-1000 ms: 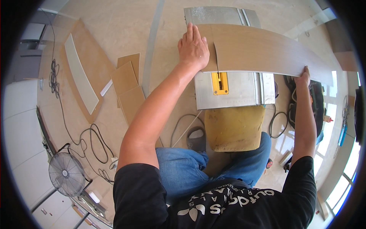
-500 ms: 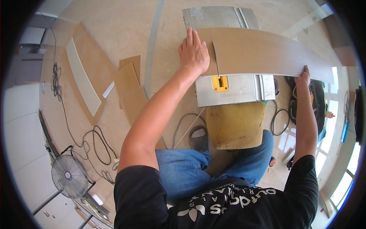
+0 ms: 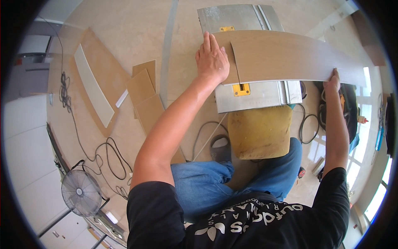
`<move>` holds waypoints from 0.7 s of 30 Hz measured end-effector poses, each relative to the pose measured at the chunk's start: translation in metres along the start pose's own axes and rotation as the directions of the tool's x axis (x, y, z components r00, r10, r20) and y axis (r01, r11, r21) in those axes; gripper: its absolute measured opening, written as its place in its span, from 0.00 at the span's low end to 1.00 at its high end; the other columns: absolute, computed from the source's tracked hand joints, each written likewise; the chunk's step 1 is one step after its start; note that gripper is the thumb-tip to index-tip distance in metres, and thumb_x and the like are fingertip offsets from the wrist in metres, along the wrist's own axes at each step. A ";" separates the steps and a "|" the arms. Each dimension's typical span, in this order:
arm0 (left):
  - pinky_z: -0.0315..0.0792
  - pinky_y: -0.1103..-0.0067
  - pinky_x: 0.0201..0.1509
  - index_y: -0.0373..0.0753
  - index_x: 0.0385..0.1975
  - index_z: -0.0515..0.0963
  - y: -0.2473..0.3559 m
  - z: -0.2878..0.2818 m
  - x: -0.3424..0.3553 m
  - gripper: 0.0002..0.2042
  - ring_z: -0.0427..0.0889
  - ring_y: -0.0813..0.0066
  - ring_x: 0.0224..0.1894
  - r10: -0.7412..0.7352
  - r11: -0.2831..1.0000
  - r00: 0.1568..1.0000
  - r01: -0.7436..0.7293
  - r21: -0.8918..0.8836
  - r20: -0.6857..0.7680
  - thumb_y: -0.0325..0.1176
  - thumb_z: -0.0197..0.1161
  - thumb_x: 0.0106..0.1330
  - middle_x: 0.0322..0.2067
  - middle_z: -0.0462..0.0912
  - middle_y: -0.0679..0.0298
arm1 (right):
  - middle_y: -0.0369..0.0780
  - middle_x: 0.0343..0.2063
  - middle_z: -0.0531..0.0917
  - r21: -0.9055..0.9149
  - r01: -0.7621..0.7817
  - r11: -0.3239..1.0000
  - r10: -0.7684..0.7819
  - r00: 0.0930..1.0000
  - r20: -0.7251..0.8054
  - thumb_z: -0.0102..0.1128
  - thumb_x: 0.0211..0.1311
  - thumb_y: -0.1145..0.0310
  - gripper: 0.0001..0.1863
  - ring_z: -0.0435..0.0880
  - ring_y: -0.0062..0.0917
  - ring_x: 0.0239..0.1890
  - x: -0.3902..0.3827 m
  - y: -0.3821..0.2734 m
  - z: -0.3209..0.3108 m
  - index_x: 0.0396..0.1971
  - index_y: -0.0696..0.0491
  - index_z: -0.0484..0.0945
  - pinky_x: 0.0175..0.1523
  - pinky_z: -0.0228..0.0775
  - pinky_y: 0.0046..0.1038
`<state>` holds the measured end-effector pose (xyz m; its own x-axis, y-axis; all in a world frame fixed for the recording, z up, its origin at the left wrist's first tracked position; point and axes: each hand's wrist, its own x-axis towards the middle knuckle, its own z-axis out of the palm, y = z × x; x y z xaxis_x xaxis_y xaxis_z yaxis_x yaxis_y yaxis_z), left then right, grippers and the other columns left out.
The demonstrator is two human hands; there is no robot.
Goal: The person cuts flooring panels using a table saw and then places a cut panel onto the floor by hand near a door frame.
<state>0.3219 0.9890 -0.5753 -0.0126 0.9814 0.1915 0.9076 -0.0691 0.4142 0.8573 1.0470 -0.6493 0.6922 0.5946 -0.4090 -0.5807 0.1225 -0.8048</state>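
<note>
My left hand (image 3: 212, 60) lies on the left end of the long wood-coloured board (image 3: 284, 56), fingers extended toward its far edge. My right hand (image 3: 332, 81) grips the board's near edge toward the right. The board lies across a metal table saw (image 3: 259, 97), with the saw's yellow insert (image 3: 241, 92) showing at both sides of it. A narrow slit runs from the board's near edge almost to its far edge, just right of my left hand; the blade cannot be made out. A worn yellow padded block (image 3: 259, 133) is between the saw and my legs.
Loose board offcuts (image 3: 145, 103) and a large sheet with a pale strip (image 3: 93, 85) lie left. A standing fan (image 3: 81, 193) and tangled cables (image 3: 112, 155) are lower left. A dark bag (image 3: 348, 116), a bottle (image 3: 362, 120) and a tape measure (image 3: 301, 172) lie right.
The board and both hands have slid toward me relative to the saw. The slit reaches nearer the far edge, and more of the yellow insert shows beyond the board.
</note>
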 end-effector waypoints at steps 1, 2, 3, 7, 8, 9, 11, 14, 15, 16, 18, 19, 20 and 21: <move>0.50 0.64 0.69 0.26 0.65 0.51 0.001 0.000 -0.001 0.29 0.58 0.56 0.66 0.004 1.000 1.000 -0.004 0.001 0.002 0.38 0.44 0.70 0.69 0.48 0.48 | 0.38 0.44 0.82 0.010 0.001 1.000 -0.001 1.000 0.001 0.57 0.65 0.66 0.13 0.80 0.30 0.47 0.000 -0.001 -0.002 0.45 0.56 0.77 0.55 0.73 0.31; 0.50 0.64 0.68 0.26 0.65 0.50 0.001 0.000 -0.001 0.29 0.58 0.56 0.66 0.002 1.000 1.000 -0.002 -0.001 0.006 0.38 0.44 0.70 0.69 0.48 0.48 | 0.38 0.44 0.82 0.021 0.001 1.000 -0.001 1.000 0.003 0.58 0.65 0.66 0.13 0.80 0.29 0.46 0.001 -0.002 -0.003 0.45 0.56 0.77 0.55 0.73 0.31; 0.50 0.64 0.68 0.25 0.65 0.50 0.002 0.001 -0.002 0.29 0.57 0.56 0.66 0.001 1.000 1.000 -0.001 -0.006 0.010 0.38 0.44 0.70 0.69 0.48 0.48 | 0.38 0.44 0.82 0.022 0.002 1.000 -0.002 1.000 -0.001 0.58 0.65 0.66 0.13 0.80 0.29 0.46 0.003 -0.004 -0.006 0.45 0.56 0.77 0.55 0.73 0.31; 0.50 0.64 0.68 0.25 0.65 0.50 0.005 -0.001 -0.008 0.29 0.57 0.56 0.66 0.009 1.000 1.000 -0.009 0.008 0.011 0.38 0.44 0.70 0.69 0.48 0.48 | 0.30 0.36 0.84 -0.061 -0.044 0.997 0.043 0.999 -0.010 0.59 0.64 0.61 0.09 0.81 0.22 0.35 -0.001 -0.006 -0.011 0.38 0.49 0.81 0.35 0.74 0.25; 0.52 0.65 0.68 0.25 0.65 0.50 0.004 -0.002 -0.009 0.28 0.58 0.55 0.67 0.004 1.000 1.000 -0.005 0.027 0.017 0.38 0.43 0.71 0.69 0.48 0.47 | 0.30 0.35 0.84 -0.071 -0.060 0.996 0.059 0.998 -0.014 0.60 0.63 0.60 0.09 0.81 0.21 0.32 -0.005 -0.003 -0.010 0.37 0.48 0.81 0.31 0.73 0.24; 0.53 0.66 0.68 0.24 0.65 0.51 0.006 -0.001 -0.010 0.28 0.58 0.54 0.67 0.003 0.999 1.000 -0.004 0.037 0.022 0.38 0.41 0.71 0.69 0.48 0.46 | 0.29 0.34 0.84 -0.082 -0.065 0.994 0.064 0.998 -0.020 0.60 0.63 0.60 0.09 0.81 0.21 0.30 -0.006 -0.005 -0.011 0.36 0.47 0.82 0.27 0.72 0.24; 0.53 0.66 0.68 0.24 0.65 0.50 0.004 -0.002 -0.011 0.28 0.58 0.54 0.67 0.012 0.999 1.000 -0.013 0.035 0.026 0.38 0.41 0.71 0.69 0.47 0.46 | 0.26 0.31 0.83 0.025 -0.064 0.998 0.065 0.997 -0.050 0.62 0.61 0.58 0.08 0.77 0.18 0.20 -0.006 -0.006 -0.008 0.35 0.44 0.82 0.13 0.57 0.23; 0.53 0.66 0.68 0.25 0.65 0.50 0.004 -0.002 -0.014 0.28 0.58 0.55 0.67 -0.002 0.999 0.999 0.000 0.045 0.038 0.38 0.41 0.72 0.69 0.47 0.46 | 0.25 0.31 0.83 -0.077 -0.073 0.994 0.070 0.997 -0.039 0.63 0.60 0.56 0.08 0.76 0.16 0.19 -0.011 -0.004 -0.010 0.35 0.42 0.82 0.11 0.49 0.23; 0.53 0.66 0.68 0.25 0.65 0.50 0.004 -0.003 -0.015 0.28 0.58 0.55 0.67 -0.009 0.999 0.999 0.006 0.053 0.053 0.38 0.40 0.72 0.69 0.46 0.46 | 0.23 0.33 0.84 -0.078 -0.084 0.993 0.081 0.996 -0.045 0.63 0.59 0.56 0.09 0.79 0.15 0.25 -0.009 -0.006 -0.013 0.36 0.42 0.82 0.13 0.54 0.23; 0.53 0.66 0.68 0.25 0.65 0.50 0.005 -0.003 -0.016 0.28 0.58 0.55 0.67 -0.008 0.999 0.999 0.005 0.052 0.054 0.38 0.40 0.72 0.69 0.46 0.46 | 0.23 0.33 0.84 -0.078 -0.083 0.994 0.080 0.996 -0.046 0.63 0.59 0.56 0.09 0.79 0.15 0.25 -0.008 -0.007 -0.015 0.36 0.42 0.82 0.13 0.54 0.23; 0.53 0.66 0.69 0.25 0.65 0.50 0.007 -0.003 -0.017 0.28 0.57 0.55 0.68 -0.002 0.999 0.999 -0.001 0.050 0.054 0.39 0.40 0.72 0.69 0.46 0.46 | 0.25 0.36 0.84 -0.069 -0.072 0.995 0.070 0.997 -0.034 0.63 0.60 0.58 0.10 0.81 0.16 0.34 -0.004 -0.008 -0.020 0.39 0.44 0.82 0.22 0.68 0.23; 0.53 0.66 0.69 0.25 0.65 0.50 0.008 -0.003 -0.018 0.28 0.57 0.55 0.68 -0.001 0.999 0.998 -0.001 0.048 0.055 0.39 0.40 0.72 0.69 0.46 0.46 | 0.25 0.36 0.84 -0.070 -0.070 0.995 0.068 0.997 -0.035 0.63 0.60 0.58 0.10 0.81 0.16 0.34 -0.002 -0.009 -0.022 0.39 0.44 0.82 0.22 0.68 0.23; 0.52 0.66 0.69 0.25 0.65 0.50 0.009 -0.003 -0.018 0.28 0.57 0.55 0.68 -0.001 0.999 0.998 -0.002 0.040 0.059 0.39 0.40 0.72 0.69 0.46 0.46 | 0.27 0.37 0.84 -0.040 -0.044 0.998 0.043 0.999 -0.029 0.62 0.61 0.59 0.11 0.81 0.18 0.37 0.001 -0.011 -0.024 0.40 0.46 0.82 0.30 0.72 0.24; 0.52 0.65 0.69 0.25 0.66 0.50 0.009 -0.004 -0.019 0.28 0.57 0.55 0.68 -0.005 0.999 0.998 0.003 0.037 0.063 0.39 0.40 0.72 0.69 0.46 0.46 | 0.28 0.39 0.84 -0.012 -0.023 1.000 0.022 0.999 -0.023 0.62 0.62 0.61 0.11 0.81 0.20 0.40 0.000 -0.009 -0.023 0.42 0.48 0.81 0.37 0.76 0.25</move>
<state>0.3284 0.9691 -0.5721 0.0094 0.9910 0.1333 0.9223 -0.0601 0.3818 0.8728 1.0272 -0.6519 0.6886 0.5790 -0.4366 -0.5913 0.0997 -0.8003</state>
